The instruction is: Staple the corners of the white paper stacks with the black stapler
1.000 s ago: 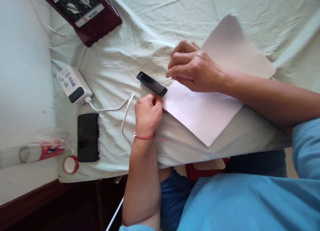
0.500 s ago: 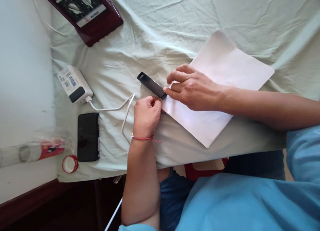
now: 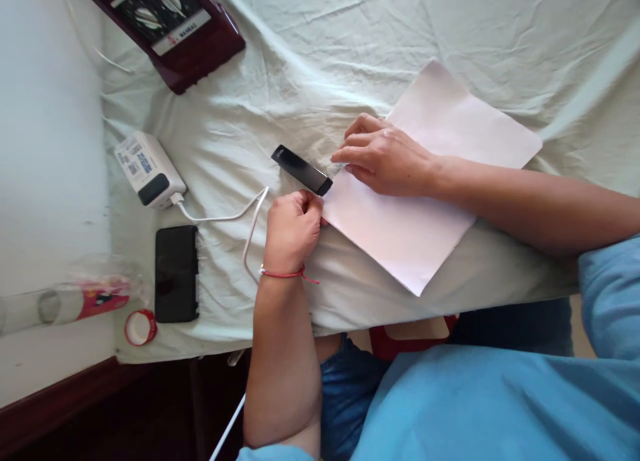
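Observation:
A small stack of white paper (image 3: 400, 228) lies at an angle on the cloth, its left corner under the end of a slim black stapler (image 3: 302, 170). My left hand (image 3: 294, 224), wearing a red string bracelet, is closed at that corner, pinching the paper's edge beside the stapler. Its fingertips are partly hidden. Over the upper part of the sheets is my right hand (image 3: 385, 154), palm down with fingers loosely bent and nothing in them. Its fingertips are just right of the stapler, apart from it.
A white power bank (image 3: 150, 168) with a white cable (image 3: 220, 218) stands at left. Below it lie a black phone (image 3: 177, 274), a red tape roll (image 3: 141, 328) and a clear bottle (image 3: 65, 304). A dark red appliance (image 3: 200, 41) with dials is at upper left. The table's front edge runs below the paper.
My right hand came down to the stapler's end, then lifted back up and away. The paper's far part dropped flatter onto the cloth. My left hand stayed nearly still.

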